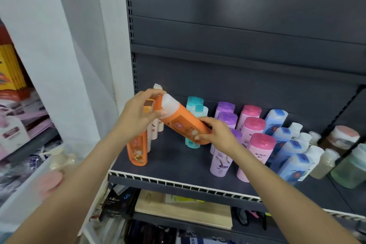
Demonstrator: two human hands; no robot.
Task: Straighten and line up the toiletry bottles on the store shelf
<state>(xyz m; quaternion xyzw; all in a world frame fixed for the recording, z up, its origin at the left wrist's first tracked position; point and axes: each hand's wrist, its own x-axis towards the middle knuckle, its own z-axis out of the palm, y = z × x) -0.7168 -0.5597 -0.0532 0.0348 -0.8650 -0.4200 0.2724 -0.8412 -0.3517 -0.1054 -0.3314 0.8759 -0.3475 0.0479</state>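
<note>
At the shelf's front edge point(178, 183), a white slotted rail is seen, and behind it the left front part of the shelf is bare. An orange bottle point(184, 123) is held above the shelf, tilted, with its translucent cap up to the left and its base down to the right. The left hand point(136, 117) is curled round the cap end; the right hand point(215, 134) is curled round the base end, so each grip is closed on this bottle. Near the left front corner a second orange bottle point(137, 150) stands upright, with pale bottles point(155, 130) just behind it, partly hidden by the left hand. Towards the middle, teal bottles point(195, 117) are ranged front to back; further right, purple bottles point(223, 140), pink bottles point(255, 144) and blue bottles point(287, 152) run in rows towards the back panel.

The step in hand is judged to be the re-seating of the lifted bottle in the orange row. The bottle is to be turned upright, label to the front, and lowered beside or ahead of the standing orange one, in line with it, without the pale bottles being knocked.
</note>
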